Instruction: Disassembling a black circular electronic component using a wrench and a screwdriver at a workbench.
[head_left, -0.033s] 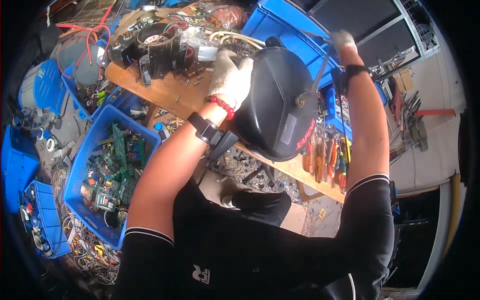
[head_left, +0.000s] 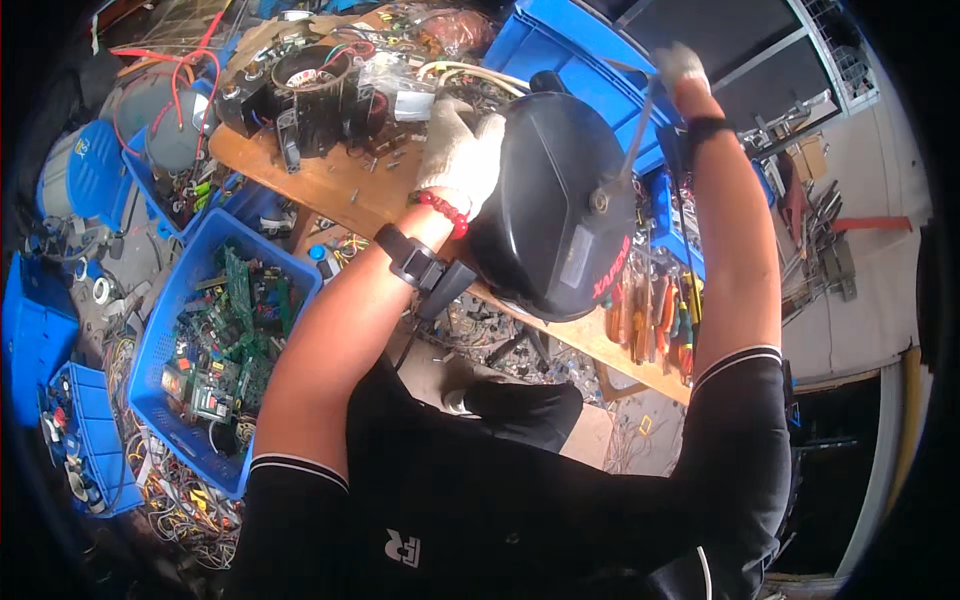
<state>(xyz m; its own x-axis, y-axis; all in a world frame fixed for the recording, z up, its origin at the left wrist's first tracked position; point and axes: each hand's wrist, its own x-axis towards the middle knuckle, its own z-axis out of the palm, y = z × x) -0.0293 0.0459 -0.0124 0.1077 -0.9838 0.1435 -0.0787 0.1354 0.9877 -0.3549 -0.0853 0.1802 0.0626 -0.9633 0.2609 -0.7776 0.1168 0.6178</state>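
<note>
A large black round housing (head_left: 545,240) with a glossy domed side stands tilted at the edge of the wooden workbench. My left hand (head_left: 460,150), in a white knit glove, is pressed against its left side and steadies it. From a bolt-like fitting (head_left: 600,202) on the housing's right part, a thin bent metal bar (head_left: 640,135) rises to the upper right. At the bar's upper end is my right hand (head_left: 682,68), gloved too, its fingers curled round the bar; the grip is partly hidden.
The wooden bench (head_left: 350,190) carries a black motor-like assembly (head_left: 315,95) and scattered small parts. Screwdrivers and pliers (head_left: 655,320) hang along its right edge. A blue crate (head_left: 580,70) stands behind the housing, and a blue basket of circuit boards (head_left: 225,340) sits at lower left.
My right hand has moved slightly up and to the left, and the metal bar has swung a little with it. My left hand and the black housing look unmoved.
</note>
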